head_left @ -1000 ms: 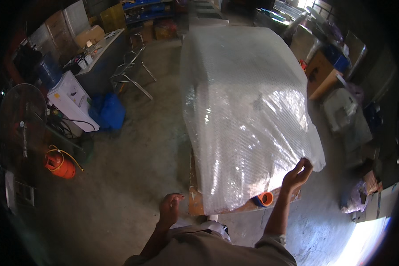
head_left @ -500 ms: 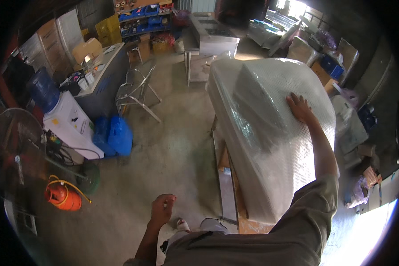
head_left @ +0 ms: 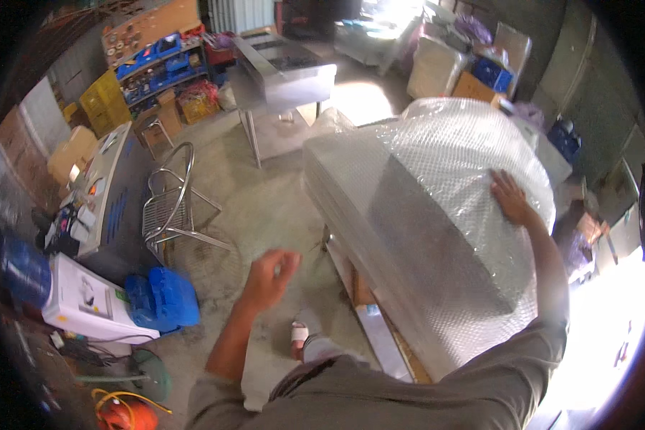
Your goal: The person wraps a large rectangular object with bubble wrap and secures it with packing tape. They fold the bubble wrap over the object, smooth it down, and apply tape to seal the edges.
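Note:
A large, bulky block (head_left: 416, 215) wrapped in clear bubble wrap lies slantwise on a low support at my right. My right hand (head_left: 509, 198) rests on top of the wrap near its right side, fingers stretched and spread, holding nothing. The wrap looks puffed up and loose around that hand, flatter along the left side. In the air left of the block is my left hand (head_left: 271, 278), its fingers loosely bent and the thumb apart from them. Nothing shows in it, though motion blurs it slightly. What the wrap encloses is hard to make out.
A metal chair (head_left: 175, 204) stands left of the floor path, beside a desk (head_left: 125, 193). Blue jerrycans (head_left: 166, 299), a white water dispenser (head_left: 93, 297) and an orange gas cylinder (head_left: 125, 416) line the left. Ahead is a steel workbench (head_left: 287, 86); wrapped panels (head_left: 437, 68) lean behind the block.
The view has turned to the right and moved closer to the block. My left hand has risen and moved forward. The right hand still lies on the wrap, which now looks more bulged.

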{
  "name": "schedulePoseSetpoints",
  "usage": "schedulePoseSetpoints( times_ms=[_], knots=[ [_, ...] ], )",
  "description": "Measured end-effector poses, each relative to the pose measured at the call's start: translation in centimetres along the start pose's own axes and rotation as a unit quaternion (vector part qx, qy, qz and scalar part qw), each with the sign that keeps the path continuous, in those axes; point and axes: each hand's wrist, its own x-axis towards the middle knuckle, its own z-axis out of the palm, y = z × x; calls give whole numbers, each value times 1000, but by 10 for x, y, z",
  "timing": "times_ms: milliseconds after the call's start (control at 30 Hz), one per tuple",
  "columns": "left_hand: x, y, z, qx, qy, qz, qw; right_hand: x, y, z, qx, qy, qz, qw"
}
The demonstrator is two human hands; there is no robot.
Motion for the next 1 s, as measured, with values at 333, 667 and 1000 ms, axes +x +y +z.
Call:
schedulePoseSetpoints(
  times_ms=[333,667,1000],
  knots=[
    [362,65,31,-64,-181,172,966,47,11,8,30,-24,92,995],
    [513,133,245,3,-457,177,872,62,-24,-2,108,98,291,946],
    [667,40,321,-47,-346,206,914,104,-55,-22,76,89,411,904]
  ],
)
